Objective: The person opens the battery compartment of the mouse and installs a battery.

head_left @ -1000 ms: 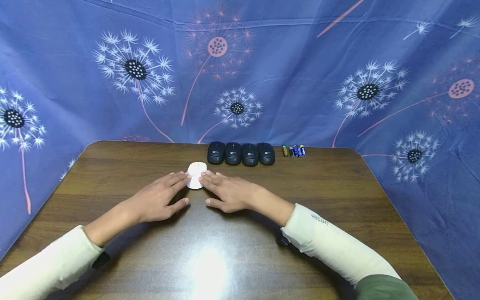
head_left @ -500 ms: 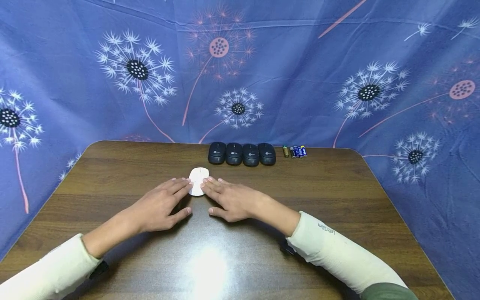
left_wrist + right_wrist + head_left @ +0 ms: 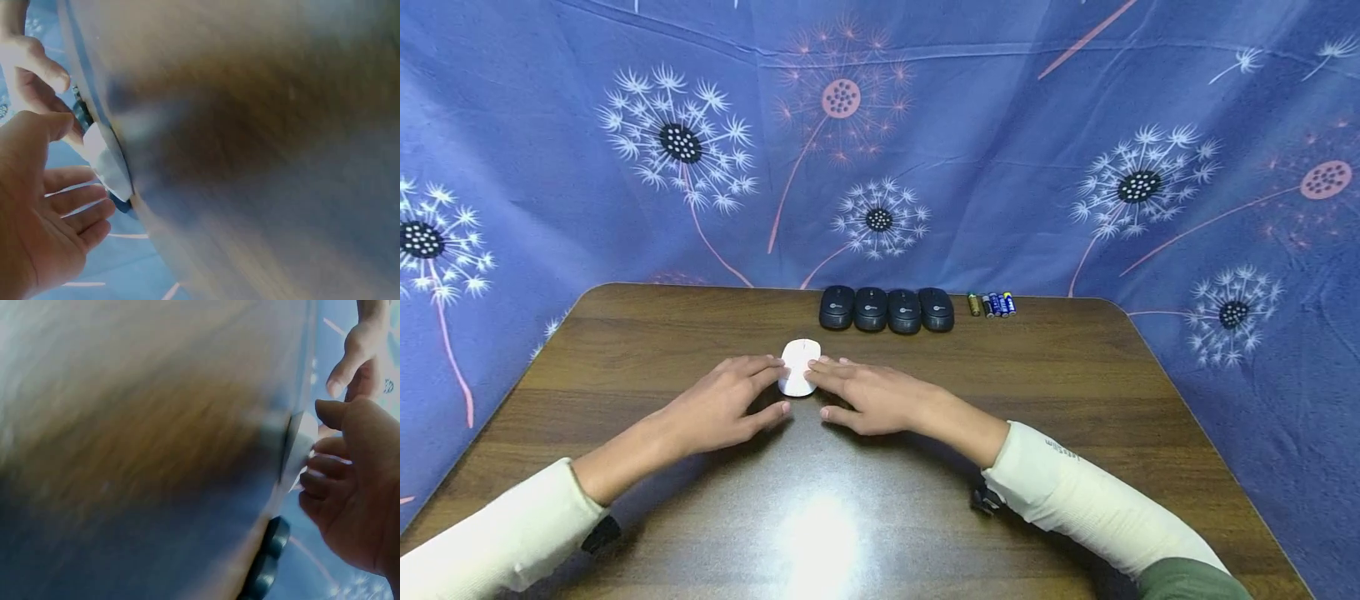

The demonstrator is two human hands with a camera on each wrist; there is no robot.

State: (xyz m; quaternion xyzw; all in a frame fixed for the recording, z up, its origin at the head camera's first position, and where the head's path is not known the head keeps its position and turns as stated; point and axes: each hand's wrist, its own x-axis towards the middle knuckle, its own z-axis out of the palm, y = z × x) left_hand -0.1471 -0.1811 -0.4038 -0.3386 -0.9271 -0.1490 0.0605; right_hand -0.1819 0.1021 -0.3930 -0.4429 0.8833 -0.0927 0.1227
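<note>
A white computer mouse (image 3: 800,367) lies flat on the brown wooden table, its front end facing the far edge. My left hand (image 3: 722,407) rests at its left side, straight fingertips touching it. From the right, the fingertips of my right hand (image 3: 880,398) touch the opposite side. Both thumbs point inward, apart from the mouse. In the left wrist view, the white mouse (image 3: 107,164) shows beyond the relaxed fingers of the left hand (image 3: 47,219). The right wrist view has the mouse (image 3: 299,447) beside the bent fingers of the right hand (image 3: 359,481).
Several black computer mice (image 3: 887,310) stand side by side near the table's (image 3: 1037,367) far edge. To their right lie several small batteries (image 3: 992,305) in a row. A blue dandelion-print cloth (image 3: 985,167) hangs behind the table.
The white mouse has slid a short way toward me and slightly right, with both hands keeping their fingertips at its sides. The black mice and batteries stay put.
</note>
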